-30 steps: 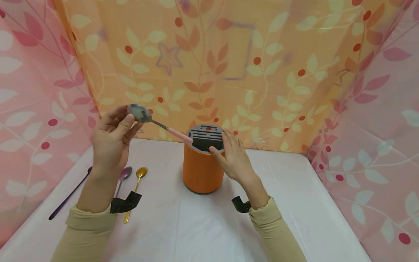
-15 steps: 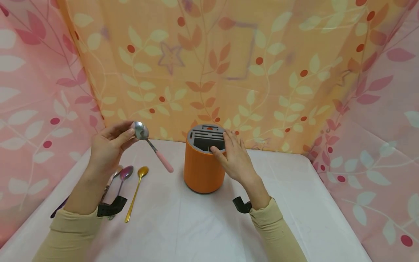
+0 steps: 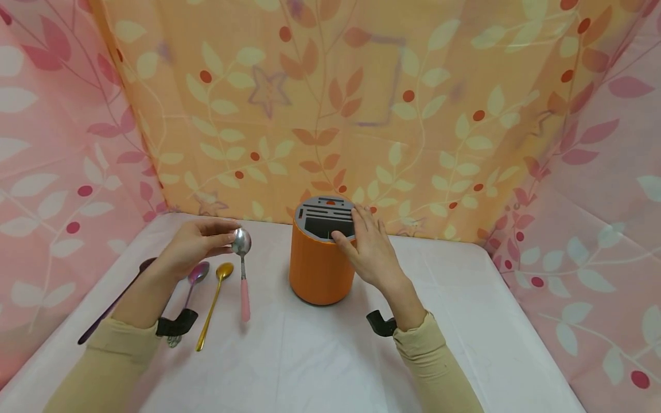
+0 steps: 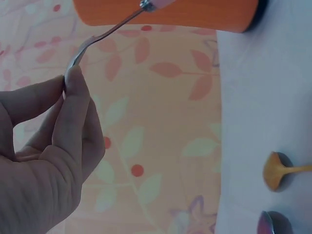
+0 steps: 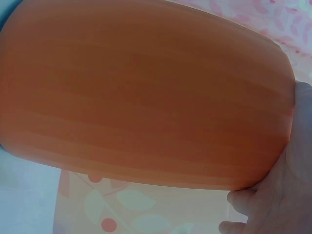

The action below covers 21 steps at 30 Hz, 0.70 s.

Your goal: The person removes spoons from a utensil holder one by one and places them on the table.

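Observation:
My left hand (image 3: 198, 245) pinches the silver bowl of a spoon with a pink handle (image 3: 245, 299). The spoon hangs bowl up, handle down over the white table, left of an orange cylindrical utensil holder (image 3: 320, 269). In the left wrist view, thumb and fingertips press the bowl's edge while the neck of the spoon (image 4: 119, 25) slants away. The holder stands upright; its grey slotted top has a large dark compartment at the front. My right hand (image 3: 373, 250) rests on the holder's right rim, thumb over the front edge. The right wrist view shows mostly the holder's side (image 5: 146, 97).
Left on the white table (image 3: 310, 361) lie a gold spoon (image 3: 224, 272), a purple-pink spoon (image 3: 198, 272) and a long dark purple spoon (image 3: 111, 310). An ornate handle end (image 3: 174, 341) shows beneath my left wrist. Patterned cloth (image 3: 361, 160) hangs behind and at both sides.
My left hand has moved down and right with the spoon. Its pink handle has swung from pointing at the holder's top to hanging downward. My right hand stays on the holder.

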Motion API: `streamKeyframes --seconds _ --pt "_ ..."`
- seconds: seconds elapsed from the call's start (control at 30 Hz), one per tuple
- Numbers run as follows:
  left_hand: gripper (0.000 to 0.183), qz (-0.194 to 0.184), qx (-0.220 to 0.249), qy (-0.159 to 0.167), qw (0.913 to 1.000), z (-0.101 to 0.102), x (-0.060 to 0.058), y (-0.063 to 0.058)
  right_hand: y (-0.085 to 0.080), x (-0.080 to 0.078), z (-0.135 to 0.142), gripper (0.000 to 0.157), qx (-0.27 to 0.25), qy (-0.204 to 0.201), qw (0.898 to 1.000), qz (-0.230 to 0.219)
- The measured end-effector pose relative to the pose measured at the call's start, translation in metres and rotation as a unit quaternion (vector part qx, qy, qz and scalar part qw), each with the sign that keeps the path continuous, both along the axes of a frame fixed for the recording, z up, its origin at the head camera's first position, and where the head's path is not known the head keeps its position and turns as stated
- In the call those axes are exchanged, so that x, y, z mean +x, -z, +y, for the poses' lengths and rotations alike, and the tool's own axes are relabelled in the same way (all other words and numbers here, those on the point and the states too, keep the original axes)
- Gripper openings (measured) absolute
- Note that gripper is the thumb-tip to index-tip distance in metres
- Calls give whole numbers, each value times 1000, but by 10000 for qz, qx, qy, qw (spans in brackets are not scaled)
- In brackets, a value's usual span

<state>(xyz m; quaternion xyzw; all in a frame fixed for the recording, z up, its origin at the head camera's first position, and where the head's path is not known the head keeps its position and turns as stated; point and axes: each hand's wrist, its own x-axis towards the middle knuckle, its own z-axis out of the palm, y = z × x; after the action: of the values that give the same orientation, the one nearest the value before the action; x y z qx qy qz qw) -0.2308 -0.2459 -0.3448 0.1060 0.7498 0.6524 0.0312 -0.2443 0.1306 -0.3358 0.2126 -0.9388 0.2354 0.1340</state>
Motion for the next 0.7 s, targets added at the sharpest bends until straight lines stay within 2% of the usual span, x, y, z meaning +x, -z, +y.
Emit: streamKeyframes --seconds 0.27,0.43,0.7 --pt "44 -587 -1010 504 9919 -3 -17 19 0 -1 0 93 -11 -16 10000 16" --pt "43 -737 -1167 649 9883 -5 -26 34 0 0 0 93 -8 -19 10000 28" --pt "41 -944 -1404 626 9836 -7 -38 51 1 -1 0 94 -8 -16 10000 43"
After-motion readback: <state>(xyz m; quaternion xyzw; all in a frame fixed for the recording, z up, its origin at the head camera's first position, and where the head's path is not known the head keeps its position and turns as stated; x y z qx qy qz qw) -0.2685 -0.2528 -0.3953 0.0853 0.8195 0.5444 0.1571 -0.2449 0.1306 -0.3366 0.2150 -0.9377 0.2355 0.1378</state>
